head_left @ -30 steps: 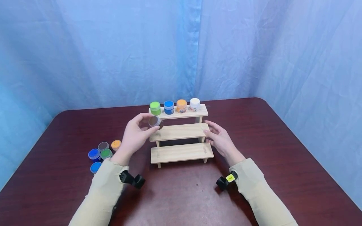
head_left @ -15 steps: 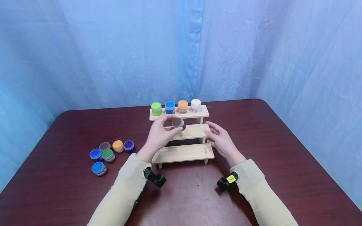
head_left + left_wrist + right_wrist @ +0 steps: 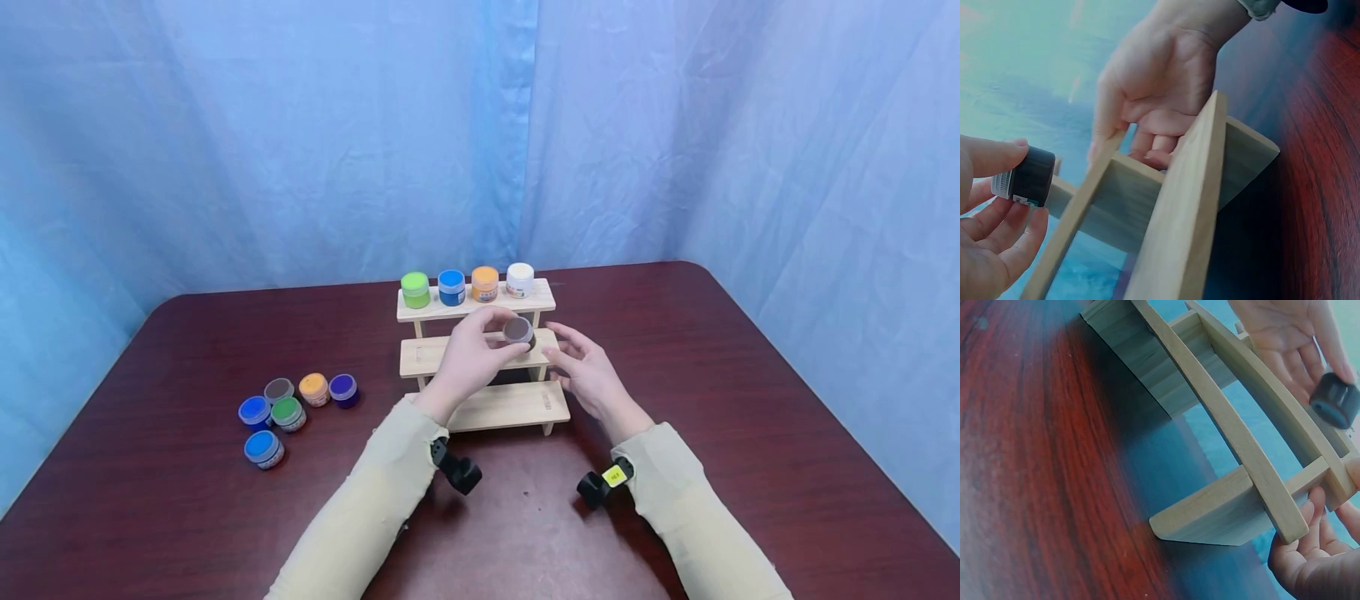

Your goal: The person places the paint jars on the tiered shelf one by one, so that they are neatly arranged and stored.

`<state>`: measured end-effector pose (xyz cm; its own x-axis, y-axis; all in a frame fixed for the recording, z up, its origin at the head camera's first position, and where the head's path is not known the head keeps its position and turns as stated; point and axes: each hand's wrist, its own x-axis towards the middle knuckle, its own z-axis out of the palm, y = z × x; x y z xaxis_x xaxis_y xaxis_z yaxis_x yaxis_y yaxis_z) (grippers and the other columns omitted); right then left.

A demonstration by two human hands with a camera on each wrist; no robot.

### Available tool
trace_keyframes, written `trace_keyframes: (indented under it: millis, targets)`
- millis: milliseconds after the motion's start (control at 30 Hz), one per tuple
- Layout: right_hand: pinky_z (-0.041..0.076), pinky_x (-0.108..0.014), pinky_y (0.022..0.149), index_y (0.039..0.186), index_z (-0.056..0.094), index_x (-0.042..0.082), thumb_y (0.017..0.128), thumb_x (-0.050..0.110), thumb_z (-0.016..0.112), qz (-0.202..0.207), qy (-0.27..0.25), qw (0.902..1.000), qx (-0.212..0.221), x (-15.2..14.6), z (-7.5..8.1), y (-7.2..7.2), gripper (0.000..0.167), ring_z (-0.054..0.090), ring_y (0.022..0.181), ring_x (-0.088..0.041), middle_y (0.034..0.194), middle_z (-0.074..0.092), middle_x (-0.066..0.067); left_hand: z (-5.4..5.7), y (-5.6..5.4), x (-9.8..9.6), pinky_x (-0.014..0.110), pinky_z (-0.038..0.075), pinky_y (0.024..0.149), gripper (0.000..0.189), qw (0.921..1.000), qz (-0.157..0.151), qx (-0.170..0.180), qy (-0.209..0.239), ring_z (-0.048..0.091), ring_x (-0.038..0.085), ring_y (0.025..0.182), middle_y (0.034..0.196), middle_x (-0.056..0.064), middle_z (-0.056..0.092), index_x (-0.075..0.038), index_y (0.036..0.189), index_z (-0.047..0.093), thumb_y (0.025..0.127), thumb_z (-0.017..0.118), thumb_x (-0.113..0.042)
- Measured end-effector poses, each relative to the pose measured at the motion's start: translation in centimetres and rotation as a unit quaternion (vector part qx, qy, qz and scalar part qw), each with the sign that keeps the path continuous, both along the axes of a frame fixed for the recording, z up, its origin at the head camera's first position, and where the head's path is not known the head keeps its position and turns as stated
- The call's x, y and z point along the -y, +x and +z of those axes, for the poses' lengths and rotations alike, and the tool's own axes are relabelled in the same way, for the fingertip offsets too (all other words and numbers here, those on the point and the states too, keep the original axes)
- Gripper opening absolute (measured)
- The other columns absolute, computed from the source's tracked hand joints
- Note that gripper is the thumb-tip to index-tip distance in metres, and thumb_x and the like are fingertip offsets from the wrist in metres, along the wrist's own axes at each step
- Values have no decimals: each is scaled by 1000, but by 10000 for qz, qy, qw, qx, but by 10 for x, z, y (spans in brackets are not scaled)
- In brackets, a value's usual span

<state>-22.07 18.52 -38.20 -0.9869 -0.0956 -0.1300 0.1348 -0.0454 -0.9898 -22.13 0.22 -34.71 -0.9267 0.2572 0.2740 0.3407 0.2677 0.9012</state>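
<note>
My left hand [image 3: 474, 357] pinches a small brown-lidded paint jar [image 3: 517, 330] between thumb and fingers, close over the right part of the middle step of a three-step wooden stand [image 3: 510, 407]. Seen in the left wrist view, the jar [image 3: 1034, 178] looks dark, with a pale label, and is tilted. My right hand [image 3: 588, 379] holds the right end of the middle step, thumb at the top and fingers curled beneath, as the right wrist view also shows. Along the top step stand a green jar [image 3: 415, 289], a blue jar [image 3: 452, 287], an orange jar [image 3: 484, 284] and a white jar [image 3: 520, 280].
Several more jars are grouped on the dark red table [image 3: 187, 517] left of the stand, among them a purple jar [image 3: 344, 390], an orange jar [image 3: 314, 388] and a light blue jar [image 3: 264, 448]. Blue curtains [image 3: 337, 150] hang behind the table and along its sides.
My left hand has carried the brown jar rightward along the middle step, from its left end to near its right end. My right hand has stayed at the step's end.
</note>
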Motion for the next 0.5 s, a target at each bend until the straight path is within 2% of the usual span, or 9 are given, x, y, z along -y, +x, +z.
trace_keyframes:
  millis: [267, 500]
  targets:
    - [47, -18, 66, 147, 32, 6, 97, 6, 51, 21, 37, 10000, 27, 2, -3, 0, 53, 50, 75, -7, 90, 55, 7, -2, -3, -9, 24, 54, 84, 34, 9998, 35, 104, -148, 63, 21, 102, 110, 12, 63, 0, 113, 61, 82, 73, -6]
    - [46, -17, 64, 147, 31, 5, 97, 5, 49, 1, -28, 10000, -1, 1, -2, 1, 53, 50, 73, -6, 89, 55, 9, 0, -4, -14, 23, 54, 80, 34, 9988, 106, -9, -480, 63, 19, 96, 107, 12, 63, -1, 113, 62, 82, 73, -6]
